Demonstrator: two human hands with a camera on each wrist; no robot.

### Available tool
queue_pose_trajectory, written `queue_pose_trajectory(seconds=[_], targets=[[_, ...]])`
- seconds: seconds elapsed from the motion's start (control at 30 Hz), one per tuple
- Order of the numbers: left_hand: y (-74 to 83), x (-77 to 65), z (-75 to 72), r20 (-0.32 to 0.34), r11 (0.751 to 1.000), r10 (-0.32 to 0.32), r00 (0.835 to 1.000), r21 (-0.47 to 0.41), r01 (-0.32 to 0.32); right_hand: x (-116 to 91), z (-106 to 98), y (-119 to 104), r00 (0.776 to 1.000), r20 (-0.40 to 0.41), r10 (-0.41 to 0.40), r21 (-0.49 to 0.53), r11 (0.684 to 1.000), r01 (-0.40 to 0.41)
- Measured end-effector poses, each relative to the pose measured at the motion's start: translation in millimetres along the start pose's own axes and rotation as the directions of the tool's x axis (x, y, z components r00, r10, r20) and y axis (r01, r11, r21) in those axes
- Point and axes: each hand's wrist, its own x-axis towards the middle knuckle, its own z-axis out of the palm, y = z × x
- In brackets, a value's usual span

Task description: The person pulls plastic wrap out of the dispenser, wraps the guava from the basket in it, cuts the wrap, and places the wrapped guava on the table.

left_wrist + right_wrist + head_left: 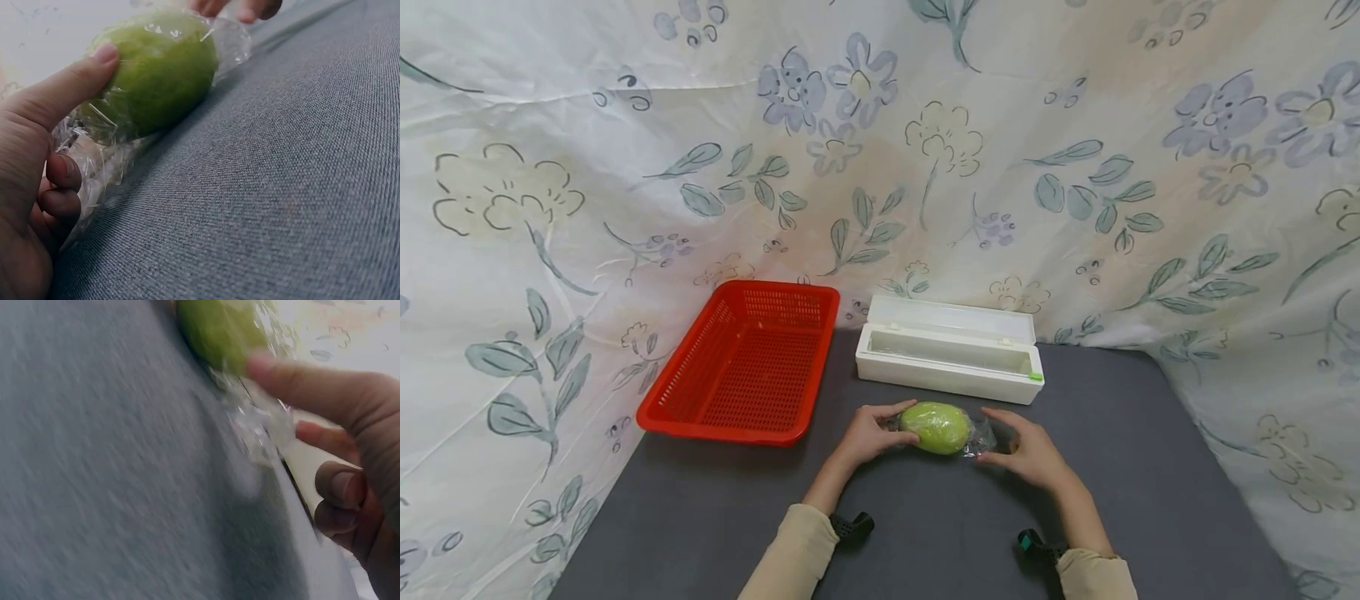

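Note:
A green fruit (934, 427), smooth and oval like a mango, lies on the dark table wrapped in clear plastic film (981, 437). At its left end my left hand (870, 433) holds it, the thumb (94, 69) pressed on the film over the fruit and other fingers curled by the bunched film. My right hand (1028, 447) is at the right end, thumb and forefinger spread around the loose film. Blur in the right wrist view leaves contact between the right thumb (300, 384) and the wrap unclear.
Behind the fruit stands a long white box (947, 375) with its lid raised and a green piece at its right end. A red plastic basket (730, 433) sits at the left. Floral cloth (880, 167) hangs behind the grey table (940, 533).

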Motion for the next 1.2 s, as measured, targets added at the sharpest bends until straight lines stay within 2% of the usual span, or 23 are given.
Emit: queue_pose_trajectory(seconds=[0.13, 0.43, 0.63, 0.73, 0.83, 0.9, 1.0, 1.07, 1.2], targets=[[3.1, -0.6, -1.9, 0.001, 1.0, -0.006, 1.0, -0.001, 0.006, 1.4, -6.4, 7.9, 1.0, 0.029, 0.011, -0.031, 0.999, -0.01], [7.0, 0.8, -4.0, 0.0, 1.0, -0.016, 1.0, 0.014, 0.016, 7.2, -5.5, 11.1, 1.0, 0.004, 0.026, -0.095, 0.995, -0.025], [8.6, 1.0, -4.3, 0.004, 0.999, -0.011, 1.0, 0.032, 0.011, 8.2, -2.9, 9.6, 0.997, -0.068, 0.025, -0.121, 0.992, -0.033], [8.8, 1.8, -4.2, 0.001, 0.999, -0.02, 1.0, 0.039, 0.02, 7.3, -2.3, 7.5, 0.991, -0.113, 0.067, -0.056, 0.996, -0.073], [9.1, 2.0, -4.3, -0.006, 0.998, -0.035, 0.999, 0.047, 0.036, 6.1, -1.9, 4.3, 0.981, -0.144, 0.128, 0.062, 0.991, -0.12], [10.1, 2.0, -4.4, -0.014, 0.997, -0.046, 0.999, 0.058, 0.047, 4.9, -1.0, 2.2, 0.974, -0.172, 0.145, 0.133, 0.983, -0.123], [12.4, 1.9, -4.6, -0.025, 0.995, -0.057, 0.998, 0.076, 0.059, 4.6, 1.8, -2.3, 0.964, -0.24, 0.111, 0.197, 0.978, -0.063], [14.4, 1.9, -4.7, -0.028, 0.994, -0.061, 0.998, 0.086, 0.064, 5.5, 4.7, -6.7, 0.956, -0.288, 0.057, 0.205, 0.979, 0.004], [17.9, 2.3, -4.6, -0.03, 0.992, -0.064, 0.997, 0.108, 0.067, 10.7, 13.7, -16.3, 0.922, -0.378, -0.086, 0.129, 0.981, 0.145]])
